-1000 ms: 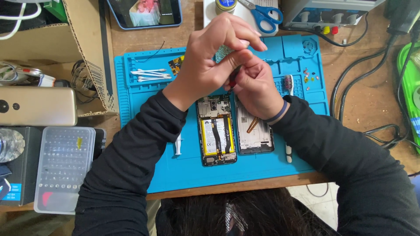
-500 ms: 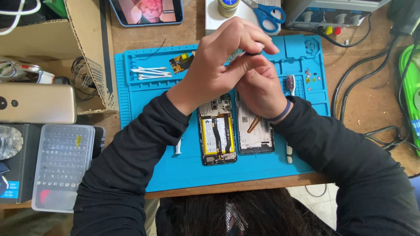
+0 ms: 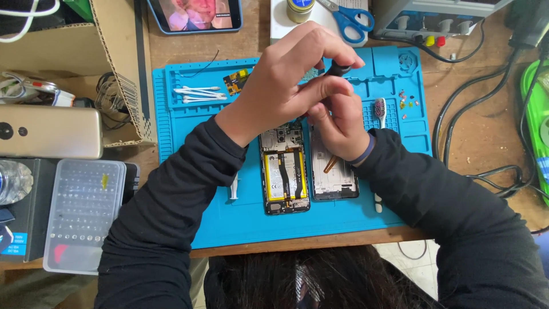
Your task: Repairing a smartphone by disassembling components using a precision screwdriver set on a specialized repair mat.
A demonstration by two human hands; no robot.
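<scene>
Both hands meet above a blue work mat [image 3: 200, 171]. My left hand [image 3: 286, 80] pinches the black top of a small screwdriver [image 3: 337, 70] between thumb and fingers. My right hand [image 3: 337, 117] wraps the tool's lower part just under the left; the tip is hidden. Below them lie an opened phone body [image 3: 284, 171] with a yellow-labelled battery and a separate phone half [image 3: 334, 177] with an orange flex strip.
Cotton swabs [image 3: 197, 94], a small yellow circuit part [image 3: 237, 81] and loose tiny bits [image 3: 406, 100] sit on the mat. Scissors [image 3: 349, 17], a tablet [image 3: 194, 14], a power supply [image 3: 423, 17], cables [image 3: 486, 143], a cardboard box [image 3: 114, 68] and a clear bit case [image 3: 83, 214] surround it.
Both hands stay joined on the screwdriver; the fingers of the left hand have shifted slightly on its top. The phone parts have not moved.
</scene>
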